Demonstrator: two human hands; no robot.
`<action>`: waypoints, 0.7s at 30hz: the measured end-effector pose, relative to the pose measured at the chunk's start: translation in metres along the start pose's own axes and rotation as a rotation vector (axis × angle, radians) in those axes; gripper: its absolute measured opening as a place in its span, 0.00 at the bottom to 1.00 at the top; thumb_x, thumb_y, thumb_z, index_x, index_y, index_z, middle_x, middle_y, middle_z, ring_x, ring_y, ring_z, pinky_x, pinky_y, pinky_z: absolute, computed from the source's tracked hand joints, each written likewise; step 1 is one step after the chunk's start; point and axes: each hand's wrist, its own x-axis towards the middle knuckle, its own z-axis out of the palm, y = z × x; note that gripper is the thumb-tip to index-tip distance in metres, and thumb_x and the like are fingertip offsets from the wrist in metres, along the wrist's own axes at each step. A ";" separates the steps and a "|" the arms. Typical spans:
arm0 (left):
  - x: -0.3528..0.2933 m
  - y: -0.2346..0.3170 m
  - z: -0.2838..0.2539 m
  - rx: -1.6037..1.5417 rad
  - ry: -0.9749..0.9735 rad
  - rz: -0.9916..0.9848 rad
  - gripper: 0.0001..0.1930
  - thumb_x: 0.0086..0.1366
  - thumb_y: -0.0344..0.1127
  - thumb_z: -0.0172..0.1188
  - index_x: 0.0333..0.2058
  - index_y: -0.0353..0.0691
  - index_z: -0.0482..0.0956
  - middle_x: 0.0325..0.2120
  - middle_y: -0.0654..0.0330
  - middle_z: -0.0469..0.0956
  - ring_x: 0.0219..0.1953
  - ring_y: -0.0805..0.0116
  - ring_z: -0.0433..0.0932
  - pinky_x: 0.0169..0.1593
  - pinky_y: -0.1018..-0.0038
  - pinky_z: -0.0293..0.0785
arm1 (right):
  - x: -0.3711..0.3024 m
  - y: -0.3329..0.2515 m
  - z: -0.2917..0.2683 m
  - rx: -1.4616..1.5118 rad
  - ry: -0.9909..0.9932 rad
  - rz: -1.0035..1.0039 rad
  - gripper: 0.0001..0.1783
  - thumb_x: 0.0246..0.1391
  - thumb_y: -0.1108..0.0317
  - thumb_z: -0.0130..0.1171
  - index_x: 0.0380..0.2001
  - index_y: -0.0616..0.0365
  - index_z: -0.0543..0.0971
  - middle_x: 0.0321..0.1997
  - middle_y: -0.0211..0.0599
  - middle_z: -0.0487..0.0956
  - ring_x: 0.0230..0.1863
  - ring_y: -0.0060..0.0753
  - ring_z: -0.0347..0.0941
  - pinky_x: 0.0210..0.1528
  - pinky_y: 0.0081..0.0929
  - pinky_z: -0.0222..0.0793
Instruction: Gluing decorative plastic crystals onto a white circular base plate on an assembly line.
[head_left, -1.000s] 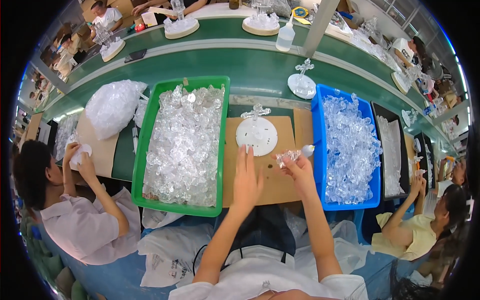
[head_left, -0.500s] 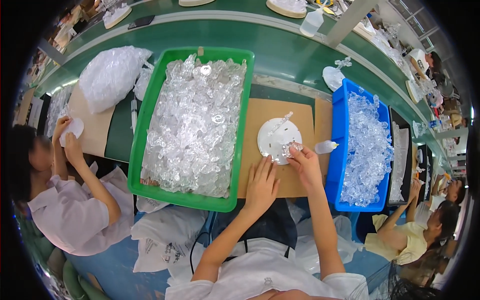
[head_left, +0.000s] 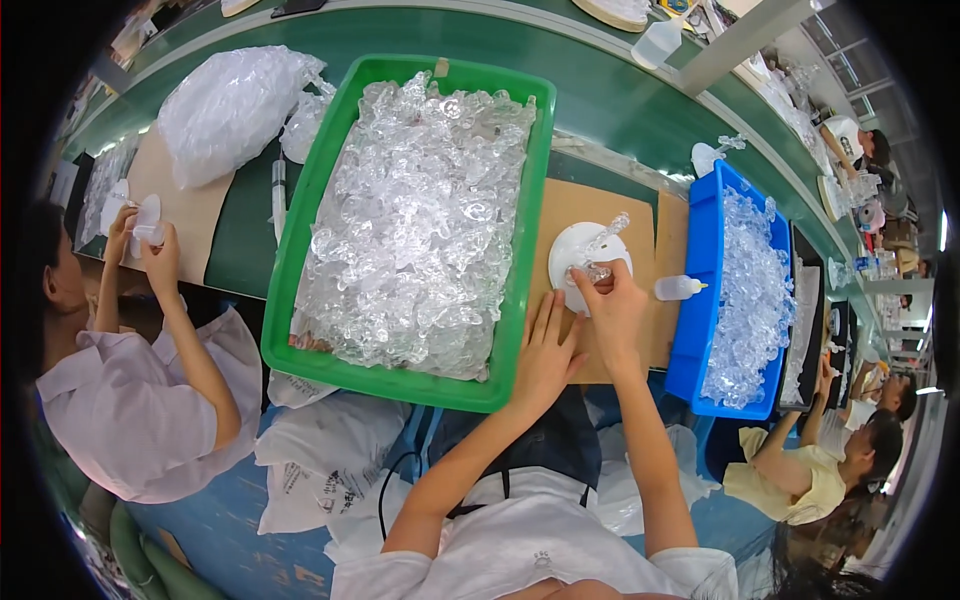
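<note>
A round white disc [head_left: 566,244] lies on a brown board in front of me. Across its far right part rests a clear plastic piece [head_left: 612,228]. My right hand [head_left: 618,312] is closed in a pinch on another clear plastic piece [head_left: 590,273], held low over the near part of the disc; whether it touches the surface is hidden by the fingers. My left hand [head_left: 545,358] lies open by the disc's near left edge, fingers stretched out, holding nothing.
A green tray [head_left: 272,325] heaped with clear pieces stands left, a blue bin [head_left: 682,345] of clear pieces right. Between disc and bin lies a small squeeze bottle [head_left: 676,288]. Beyond the tray sits a stuffed plastic bag [head_left: 225,115]. Co-workers sit on both sides.
My right hand has carried its clear piece inward from the disc's near right edge. The whole view has shifted, so the tray and disc appear farther right. My left hand stays beside the disc.
</note>
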 end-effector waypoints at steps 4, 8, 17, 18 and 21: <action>-0.001 -0.001 -0.002 -0.015 0.008 -0.013 0.29 0.56 0.45 0.61 0.56 0.42 0.69 0.62 0.39 0.53 0.66 0.40 0.49 0.64 0.46 0.47 | -0.002 -0.005 0.005 -0.181 -0.019 -0.084 0.16 0.47 0.61 0.65 0.31 0.62 0.74 0.23 0.45 0.78 0.24 0.42 0.77 0.27 0.33 0.71; 0.004 0.006 -0.011 -0.071 0.037 -0.064 0.31 0.55 0.43 0.61 0.57 0.41 0.69 0.61 0.34 0.53 0.65 0.36 0.48 0.64 0.46 0.46 | -0.002 -0.002 0.010 -0.294 0.019 -0.224 0.13 0.50 0.62 0.63 0.30 0.60 0.72 0.25 0.44 0.77 0.24 0.46 0.75 0.26 0.36 0.70; 0.009 0.000 0.000 -0.224 0.105 -0.048 0.30 0.54 0.30 0.58 0.57 0.38 0.65 0.62 0.33 0.51 0.66 0.34 0.44 0.66 0.46 0.42 | -0.010 0.004 0.014 -0.333 0.064 -0.278 0.13 0.50 0.62 0.62 0.32 0.60 0.74 0.26 0.45 0.77 0.25 0.46 0.75 0.26 0.36 0.70; 0.009 -0.003 0.002 -0.304 0.088 -0.086 0.28 0.53 0.27 0.56 0.55 0.36 0.66 0.62 0.34 0.50 0.67 0.36 0.43 0.66 0.47 0.40 | -0.010 0.006 0.014 -0.330 0.064 -0.282 0.13 0.50 0.62 0.62 0.32 0.60 0.74 0.26 0.45 0.77 0.25 0.46 0.75 0.26 0.36 0.70; 0.012 -0.004 0.004 -0.523 0.113 -0.132 0.25 0.51 0.22 0.51 0.51 0.34 0.68 0.62 0.34 0.51 0.67 0.37 0.43 0.67 0.50 0.39 | -0.006 0.004 0.010 -0.134 0.009 -0.128 0.14 0.49 0.61 0.63 0.32 0.61 0.75 0.28 0.47 0.78 0.27 0.48 0.75 0.28 0.36 0.71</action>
